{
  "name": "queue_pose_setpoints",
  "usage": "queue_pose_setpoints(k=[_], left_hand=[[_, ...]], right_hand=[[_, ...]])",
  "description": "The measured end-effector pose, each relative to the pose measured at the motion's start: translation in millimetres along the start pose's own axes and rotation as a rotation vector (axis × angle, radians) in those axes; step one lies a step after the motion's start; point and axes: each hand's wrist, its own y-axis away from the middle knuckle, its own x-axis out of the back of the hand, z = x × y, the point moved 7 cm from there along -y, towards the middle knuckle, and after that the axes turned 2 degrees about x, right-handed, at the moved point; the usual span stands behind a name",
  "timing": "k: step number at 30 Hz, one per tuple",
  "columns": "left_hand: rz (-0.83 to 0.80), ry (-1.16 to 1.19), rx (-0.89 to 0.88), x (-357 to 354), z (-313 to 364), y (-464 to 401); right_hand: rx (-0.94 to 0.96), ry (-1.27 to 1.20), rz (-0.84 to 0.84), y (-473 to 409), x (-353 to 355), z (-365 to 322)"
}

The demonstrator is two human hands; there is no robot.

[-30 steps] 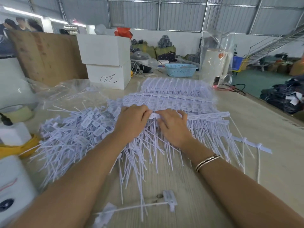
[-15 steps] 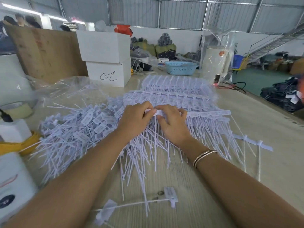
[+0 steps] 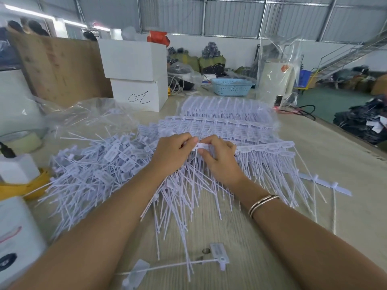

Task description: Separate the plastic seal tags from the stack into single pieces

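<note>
Lying nearest on the pale wooden table [image 3: 261, 258] was one loose white plastic seal tag [image 3: 217, 253]. Beyond it, the left hand [image 3: 171, 152] and right hand [image 3: 219, 159] pinched a white tag head [image 3: 202, 145] at the joined strip's end, atop the stack of white plastic seal tags [image 3: 219, 126]. A heap of separated white tags [image 3: 94, 170] lay left; a blue perforated plastic basket [image 3: 232, 86] sat farther back.

Single head-worn wide-angle view, forward and down, close over the table [image 3: 326, 143].
</note>
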Motion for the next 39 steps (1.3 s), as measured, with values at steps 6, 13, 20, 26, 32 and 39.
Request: queue_pose_setpoints(k=[6,13,20,26,32,39], left_hand=[[0.017,-0.041,-0.051,1.4,6.8,2.8],[-0.015,0.038,0.010,-2.1,-1.5,3.2],[-0.081,0.147,0.092,-4.6,-9.1,2.9],[-0.062,0.195,0.085,-3.7,-4.7,2.7],[-0.091,0.205,0.102,-5.9,-3.4,2.7],[0.098,0.227,0.206,25.8,-18.6,1.7]], right_hand=[[-0.123,-0.090,-0.001,0.9,2.9,5.3],[-0.085,-0.041,-0.033,2.8,4.2,0.5],[-0.040,0.004,-0.001,2.9,3.7,-1.0],[0.006,0.074,0.043,4.0,5.2,-5.3],[0.056,0.042,0.082,5.4,7.8,-9.3],[0.019,0.043,0.120,6.3,12.9,0.0]])
